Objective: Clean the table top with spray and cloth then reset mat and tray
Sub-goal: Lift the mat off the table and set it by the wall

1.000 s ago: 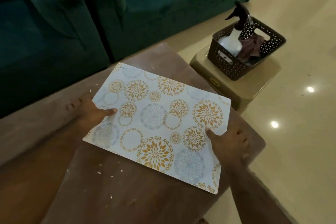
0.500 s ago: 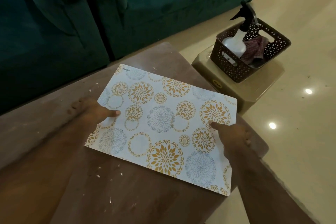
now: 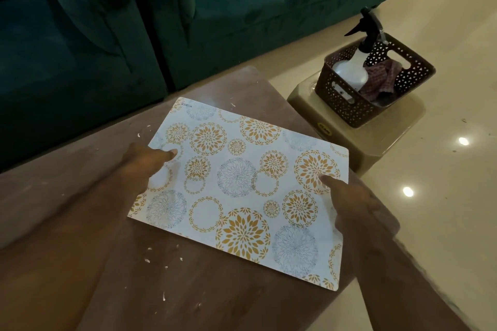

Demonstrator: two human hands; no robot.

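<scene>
A white mat [image 3: 242,183] with gold and grey flower circles sits over the brown table top [image 3: 188,290]. My left hand [image 3: 142,161] grips its left edge, thumb on top. My right hand [image 3: 352,201] grips its right edge, thumb on top. The mat's right side reaches over the table's right edge. A white spray bottle [image 3: 352,70] with a black trigger head and a dark reddish cloth [image 3: 382,78] lie in a brown perforated basket [image 3: 349,107] to the right of the table.
The basket stands on a low beige stool [image 3: 376,140] on the shiny cream floor [image 3: 443,223]. A dark green sofa [image 3: 134,21] runs along the table's far side. Small white crumbs [image 3: 148,260] are scattered on the table top.
The mat, held by both hands, has shifted slightly to the right and toward me in the view; the view has also moved a little.
</scene>
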